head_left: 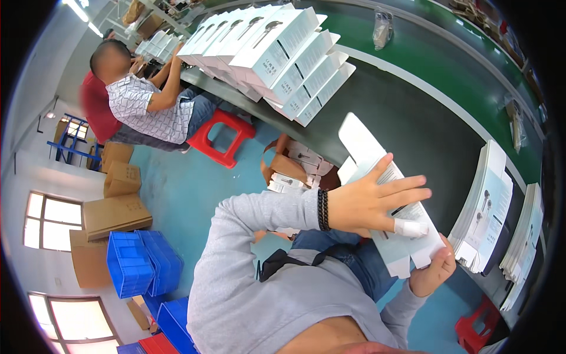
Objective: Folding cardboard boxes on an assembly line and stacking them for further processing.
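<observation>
A white and pale blue folding carton (pixel 396 246) slants across my lap at the table edge, its end flaps standing out at both ends. My left hand (pixel 377 203) lies over its upper face with fingers spread; one finger is wrapped in white tape, and a dark bracelet circles the wrist. At the carton's lower end, my right hand (pixel 435 270) grips the edge between thumb and fingers. Close by on the right, a stack of flat cartons (pixel 484 206) rests on the dark table (pixel 407 118), with a second flat stack (pixel 526 236) beside it.
Erected cartons (pixel 265 53) are piled at the table's far left. Beyond runs a green conveyor belt (pixel 354 29) carrying a bagged item (pixel 382 29). A person (pixel 147 106) sits left near a red stool (pixel 223 138). Blue crates (pixel 131 265) and brown boxes (pixel 115 215) stand on the floor.
</observation>
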`<state>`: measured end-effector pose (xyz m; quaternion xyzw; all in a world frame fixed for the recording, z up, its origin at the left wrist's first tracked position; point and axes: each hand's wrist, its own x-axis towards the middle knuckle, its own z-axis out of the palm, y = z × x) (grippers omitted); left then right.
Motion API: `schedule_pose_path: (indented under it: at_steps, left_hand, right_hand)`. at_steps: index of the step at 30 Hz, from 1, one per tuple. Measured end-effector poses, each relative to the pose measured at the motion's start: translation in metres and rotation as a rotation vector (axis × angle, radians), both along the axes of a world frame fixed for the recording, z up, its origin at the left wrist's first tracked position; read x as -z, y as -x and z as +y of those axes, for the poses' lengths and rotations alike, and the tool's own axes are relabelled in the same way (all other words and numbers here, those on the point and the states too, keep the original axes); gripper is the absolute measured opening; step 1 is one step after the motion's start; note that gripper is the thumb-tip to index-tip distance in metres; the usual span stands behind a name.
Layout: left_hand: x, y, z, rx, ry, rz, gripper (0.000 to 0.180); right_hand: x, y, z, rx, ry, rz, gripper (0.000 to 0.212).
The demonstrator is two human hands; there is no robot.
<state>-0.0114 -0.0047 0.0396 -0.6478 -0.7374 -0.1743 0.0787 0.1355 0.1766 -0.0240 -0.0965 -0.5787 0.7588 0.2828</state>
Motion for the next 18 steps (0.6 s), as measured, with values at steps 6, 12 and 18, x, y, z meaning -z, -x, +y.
schedule_pose_path:
  at_steps: [6, 12, 18]
  left_hand:
    - [0.013, -0.005, -0.015, 0.032, 0.020, -0.206, 0.073]
    - [0.016, -0.007, -0.018, -0.179, -0.215, -0.433, 0.049]
    - [0.042, -0.034, 0.001, -0.312, -0.424, -1.081, 0.048]
  right_hand:
    - [-0.009, 0.009, 0.008, 0.049, -0.664, -0.204, 0.032]
    - [0.028, 0.017, -0.002, -0.181, -0.128, 0.147, 0.062]
    - [0.054, 0.013, -0.058, 0.033, -0.130, -0.101, 0.058]
